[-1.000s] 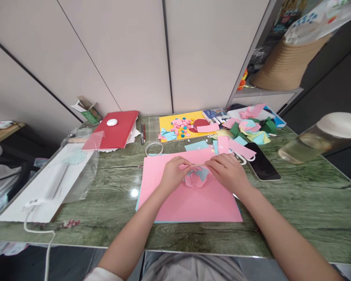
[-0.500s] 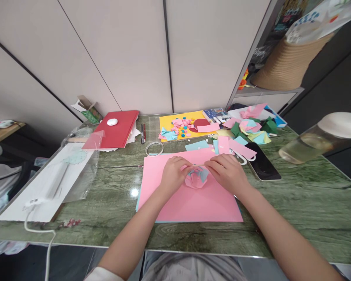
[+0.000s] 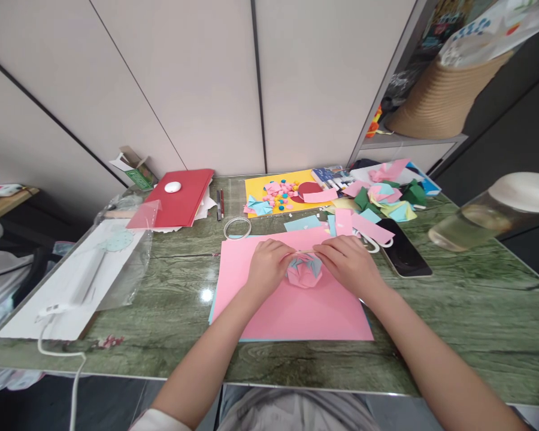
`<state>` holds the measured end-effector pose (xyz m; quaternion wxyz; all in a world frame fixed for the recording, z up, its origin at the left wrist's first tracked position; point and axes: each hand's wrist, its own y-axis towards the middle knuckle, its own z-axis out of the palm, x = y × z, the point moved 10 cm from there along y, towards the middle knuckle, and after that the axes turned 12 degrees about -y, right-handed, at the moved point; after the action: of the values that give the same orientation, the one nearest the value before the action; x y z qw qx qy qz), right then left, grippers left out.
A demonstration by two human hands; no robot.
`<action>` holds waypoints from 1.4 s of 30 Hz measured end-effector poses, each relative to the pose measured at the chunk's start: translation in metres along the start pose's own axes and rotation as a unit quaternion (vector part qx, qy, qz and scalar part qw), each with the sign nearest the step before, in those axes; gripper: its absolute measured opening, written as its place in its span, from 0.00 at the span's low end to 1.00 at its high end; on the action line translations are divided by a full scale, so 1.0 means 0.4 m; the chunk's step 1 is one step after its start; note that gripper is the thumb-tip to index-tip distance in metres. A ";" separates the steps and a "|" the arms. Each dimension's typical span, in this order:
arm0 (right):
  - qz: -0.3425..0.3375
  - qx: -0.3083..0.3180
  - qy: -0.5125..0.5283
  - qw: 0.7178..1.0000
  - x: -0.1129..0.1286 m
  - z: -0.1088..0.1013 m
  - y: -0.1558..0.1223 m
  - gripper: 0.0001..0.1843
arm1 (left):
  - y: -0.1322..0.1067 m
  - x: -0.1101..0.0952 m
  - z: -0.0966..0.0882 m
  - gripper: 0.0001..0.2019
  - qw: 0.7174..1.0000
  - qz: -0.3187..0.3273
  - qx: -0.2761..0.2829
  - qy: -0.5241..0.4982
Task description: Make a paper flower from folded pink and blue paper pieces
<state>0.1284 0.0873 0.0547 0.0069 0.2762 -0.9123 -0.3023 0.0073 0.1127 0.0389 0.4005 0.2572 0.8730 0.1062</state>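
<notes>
Between my hands is a pink and light-blue folded paper piece (image 3: 304, 274), shaped like a small flower, over the pink sheets of paper (image 3: 296, 317). My left hand (image 3: 270, 263) pinches its upper left side, thumb and fingertips together. On the other side, my right hand (image 3: 348, 260) pinches the upper right edge in the same way. A thin pale edge or strip stretches between the two sets of fingertips. The fingers partly hide the top of the folded piece. Light-blue paper shows from under the pink stack.
A silver bangle-like ring (image 3: 237, 228) lies behind the stack. Paper scraps (image 3: 359, 222), white-handled scissors (image 3: 372, 242) and a phone (image 3: 404, 248) are at the right, with a drink container (image 3: 469, 221) beyond. A yellow sheet (image 3: 251, 187) holds small paper pieces. A red folder (image 3: 179, 206) lies left.
The folded paper piece has turned slightly and shifted a little to the right, showing more of its pink front. My hands stay in nearly the same place, fingers still pinched.
</notes>
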 end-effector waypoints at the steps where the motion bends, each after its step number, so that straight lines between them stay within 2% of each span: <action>1: 0.001 0.003 0.001 1.000 0.000 0.002 0.000 0.07 | 0.000 0.000 0.000 0.08 1.000 0.000 0.000 0.003; 24: -0.005 0.061 -0.007 0.998 0.000 0.030 0.000 0.09 | 0.000 0.004 0.014 0.10 0.999 -0.001 0.016 0.050; 35: 0.010 0.034 0.001 0.999 -0.009 0.024 -0.001 0.06 | -0.001 0.008 0.017 0.09 0.999 0.001 0.011 0.053; 38: 0.058 0.038 0.003 0.998 -0.042 0.027 -0.001 0.06 | -0.002 0.022 0.007 0.08 0.999 -0.022 -0.006 0.032; 42: 0.204 0.021 0.100 0.974 -0.119 0.024 -0.017 0.07 | -0.004 0.064 -0.014 0.07 0.991 -0.099 -0.042 -0.084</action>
<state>0.1705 0.1121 0.0501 0.1540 0.1135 -0.9502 -0.2461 -0.0114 0.1252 0.0255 0.4918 0.1605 0.8520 0.0806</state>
